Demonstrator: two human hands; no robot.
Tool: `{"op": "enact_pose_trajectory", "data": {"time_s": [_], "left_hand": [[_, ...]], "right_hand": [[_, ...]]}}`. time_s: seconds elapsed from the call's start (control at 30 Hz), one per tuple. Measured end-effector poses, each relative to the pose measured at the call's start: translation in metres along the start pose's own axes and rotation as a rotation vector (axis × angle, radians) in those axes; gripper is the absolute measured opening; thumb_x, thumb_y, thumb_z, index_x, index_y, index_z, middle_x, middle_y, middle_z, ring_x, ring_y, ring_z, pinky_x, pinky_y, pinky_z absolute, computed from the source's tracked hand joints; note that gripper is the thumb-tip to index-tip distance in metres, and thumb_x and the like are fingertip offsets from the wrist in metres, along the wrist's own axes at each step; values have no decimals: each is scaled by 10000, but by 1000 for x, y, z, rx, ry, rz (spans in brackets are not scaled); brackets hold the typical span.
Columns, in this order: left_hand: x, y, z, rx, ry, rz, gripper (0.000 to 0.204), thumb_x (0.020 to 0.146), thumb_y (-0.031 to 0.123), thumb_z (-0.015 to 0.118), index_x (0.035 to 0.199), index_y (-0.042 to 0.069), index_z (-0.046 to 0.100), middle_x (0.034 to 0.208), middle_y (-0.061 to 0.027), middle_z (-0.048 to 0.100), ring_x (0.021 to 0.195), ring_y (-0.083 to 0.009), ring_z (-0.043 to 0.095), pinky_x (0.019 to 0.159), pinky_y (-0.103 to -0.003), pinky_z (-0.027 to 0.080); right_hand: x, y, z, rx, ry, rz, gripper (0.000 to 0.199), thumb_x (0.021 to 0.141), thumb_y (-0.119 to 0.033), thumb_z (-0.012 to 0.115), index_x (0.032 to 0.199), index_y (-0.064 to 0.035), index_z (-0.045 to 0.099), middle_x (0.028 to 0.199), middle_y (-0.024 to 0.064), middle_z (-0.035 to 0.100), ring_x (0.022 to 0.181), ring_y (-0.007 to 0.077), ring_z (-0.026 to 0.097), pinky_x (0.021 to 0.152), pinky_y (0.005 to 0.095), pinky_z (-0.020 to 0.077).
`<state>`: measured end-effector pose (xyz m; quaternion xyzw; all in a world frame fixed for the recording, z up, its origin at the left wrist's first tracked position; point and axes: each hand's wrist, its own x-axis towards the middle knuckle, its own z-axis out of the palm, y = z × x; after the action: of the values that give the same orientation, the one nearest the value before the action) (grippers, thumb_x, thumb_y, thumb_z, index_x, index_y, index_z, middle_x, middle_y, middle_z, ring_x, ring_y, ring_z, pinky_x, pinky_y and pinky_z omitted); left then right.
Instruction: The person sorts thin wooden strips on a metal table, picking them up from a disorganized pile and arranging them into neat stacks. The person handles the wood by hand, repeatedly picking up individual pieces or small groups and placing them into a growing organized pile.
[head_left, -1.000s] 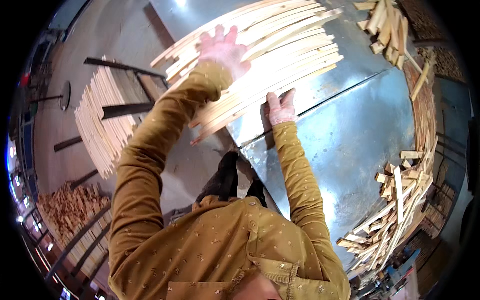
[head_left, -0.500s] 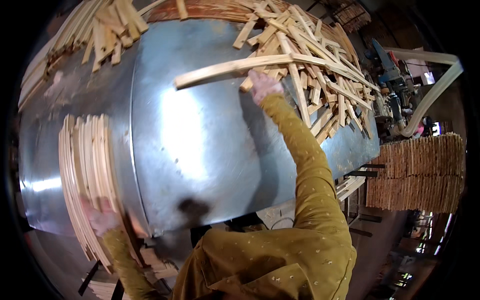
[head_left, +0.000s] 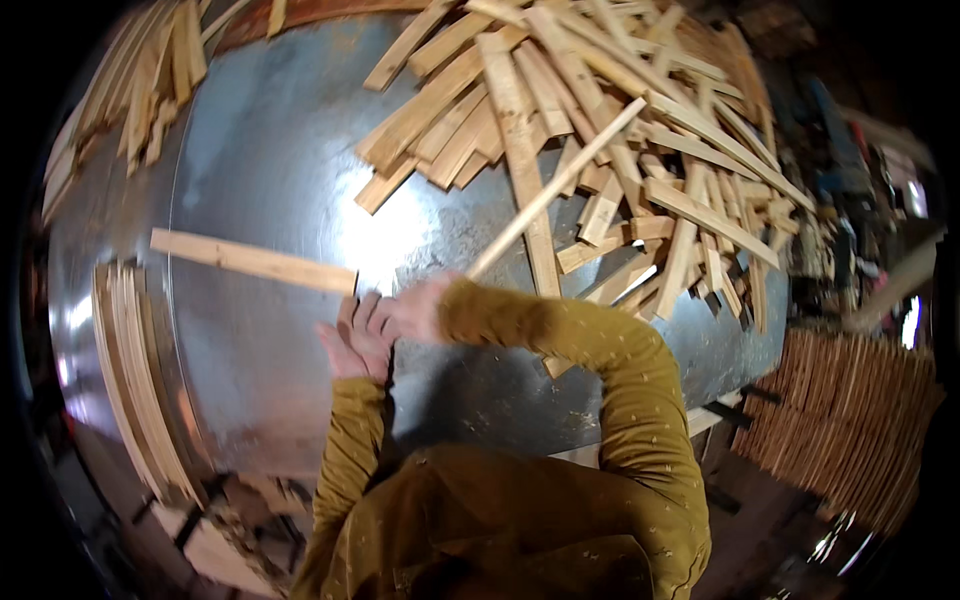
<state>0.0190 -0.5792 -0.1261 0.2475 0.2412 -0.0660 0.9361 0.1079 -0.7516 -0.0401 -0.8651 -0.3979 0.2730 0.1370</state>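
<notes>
My left hand [head_left: 360, 338] is over the metal tabletop, fingers stretched out and thumb apart. Its fingertips are at the near end of a flat pale wooden strip [head_left: 255, 263], which points away to the left. Close against it, my right hand [head_left: 420, 308] is closed and slightly blurred. A second, narrow wooden strip [head_left: 560, 185] runs from the right hand up and right, over the heap of loose wooden strips [head_left: 515, 140]. The right hand hides that strip's lower end.
A bundle of long strips [head_left: 135, 370] lies side by side along the left of the metal table [head_left: 260, 400]. More strips [head_left: 150, 80] lie at the far left. Stacked wood [head_left: 840, 420] stands beyond the table on the right, below dark machinery [head_left: 840, 170].
My left hand has left the bundle and moved right, to the table's middle. My right hand has come back from the heap toward it with a strip. The view has shifted.
</notes>
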Motion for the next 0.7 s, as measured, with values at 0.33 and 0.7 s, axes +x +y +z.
{"op": "enact_pose_trajectory", "data": {"time_s": [0.33, 0.7], "left_hand": [[0, -5, 102, 987, 231, 525, 401, 930, 101, 623, 1295, -18, 505, 981, -29, 609, 877, -114, 559, 791, -247, 490], [-26, 63, 204, 2237, -448, -474, 619, 789, 361, 780, 1254, 10, 570, 1006, -154, 675, 970, -277, 663, 905, -392, 518]], "right_hand": [[-96, 145, -1, 807, 1382, 1013, 1009, 762, -204, 771, 1513, 51, 148, 1476, 305, 341, 1365, 391, 378, 1118, 385, 357], [-84, 64, -51, -14, 490, -157, 463, 798, -409, 682, 1115, -93, 564, 895, 135, 585, 812, 307, 593, 705, 398, 540]]}}
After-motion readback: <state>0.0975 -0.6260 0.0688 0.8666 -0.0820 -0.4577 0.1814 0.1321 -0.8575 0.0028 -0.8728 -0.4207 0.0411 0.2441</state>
